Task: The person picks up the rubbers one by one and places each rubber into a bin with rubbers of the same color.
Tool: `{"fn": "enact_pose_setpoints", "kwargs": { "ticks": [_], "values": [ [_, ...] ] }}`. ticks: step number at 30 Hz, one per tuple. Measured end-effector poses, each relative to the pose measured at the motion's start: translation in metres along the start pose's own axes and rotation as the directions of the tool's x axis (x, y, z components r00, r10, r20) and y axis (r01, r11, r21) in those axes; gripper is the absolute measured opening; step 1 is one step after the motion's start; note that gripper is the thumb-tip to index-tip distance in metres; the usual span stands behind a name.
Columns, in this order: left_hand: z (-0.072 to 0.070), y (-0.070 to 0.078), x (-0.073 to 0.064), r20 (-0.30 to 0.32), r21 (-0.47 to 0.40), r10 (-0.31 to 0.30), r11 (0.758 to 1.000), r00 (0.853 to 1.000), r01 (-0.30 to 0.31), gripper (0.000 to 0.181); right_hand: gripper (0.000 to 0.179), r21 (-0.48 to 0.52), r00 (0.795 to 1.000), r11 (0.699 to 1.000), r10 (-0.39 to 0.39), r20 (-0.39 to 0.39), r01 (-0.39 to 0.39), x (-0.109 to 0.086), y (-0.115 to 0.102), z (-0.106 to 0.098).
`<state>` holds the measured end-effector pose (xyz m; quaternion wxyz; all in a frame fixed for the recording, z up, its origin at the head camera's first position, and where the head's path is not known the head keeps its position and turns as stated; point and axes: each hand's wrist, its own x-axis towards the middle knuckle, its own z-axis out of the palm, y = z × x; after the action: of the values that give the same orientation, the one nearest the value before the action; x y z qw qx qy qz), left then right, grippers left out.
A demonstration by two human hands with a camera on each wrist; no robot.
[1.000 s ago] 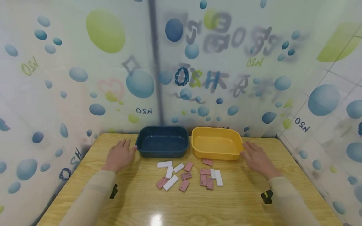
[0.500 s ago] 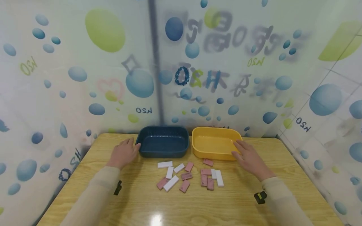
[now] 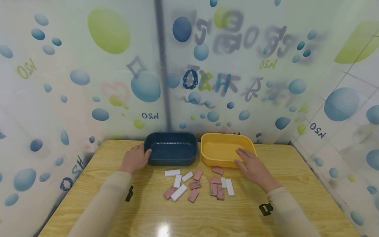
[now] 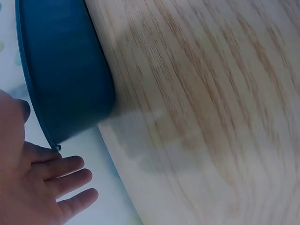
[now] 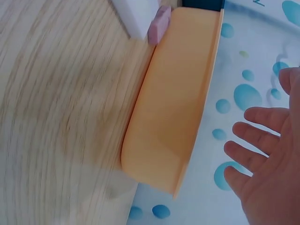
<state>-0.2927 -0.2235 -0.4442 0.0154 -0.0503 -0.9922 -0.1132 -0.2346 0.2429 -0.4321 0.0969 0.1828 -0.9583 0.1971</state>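
Note:
My left hand is at the left end of the dark blue plastic basin, its thumb over the rim. In the left wrist view its fingers spread by the basin's corner; whether they touch it I cannot tell. My right hand hovers over the right front of the yellow basin, fingers extended and holding nothing. In front of the basins lie white blocks and pinkish-red blocks, several of each, flat on the wooden table. In the right wrist view a pink block lies beside the yellow basin.
Both basins stand side by side at the back of the wooden table. Close behind them rises a wall covering printed with blue and green drops. A black strap piece hangs by the right sleeve.
Both hands have moved inward. The left has come closer to the blue basin's left rim, and the right has shifted left over the yellow basin. The blocks look unmoved.

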Motion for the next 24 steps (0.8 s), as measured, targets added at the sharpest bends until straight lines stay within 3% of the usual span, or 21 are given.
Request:
{"fn": "enact_pose_setpoints", "kwargs": {
  "ticks": [14,19,24],
  "values": [
    [0.01,0.005,0.009,-0.05,0.008,-0.019,1.0,0.999,0.019,0.048,0.048,0.039,0.999,0.998,-0.04,-0.019,0.041,0.001,-0.024,0.019],
    [0.009,0.008,0.011,-0.05,-0.01,-0.047,0.999,0.998,0.047,0.045,0.043,0.019,0.993,0.994,-0.106,-0.058,0.108,0.004,-0.035,0.026],
    [0.008,0.006,0.016,-0.068,-0.029,-0.069,0.997,0.995,0.067,0.038,0.038,-0.013,0.972,0.978,-0.206,-0.116,0.206,0.008,-0.044,0.033]
  ]
}}
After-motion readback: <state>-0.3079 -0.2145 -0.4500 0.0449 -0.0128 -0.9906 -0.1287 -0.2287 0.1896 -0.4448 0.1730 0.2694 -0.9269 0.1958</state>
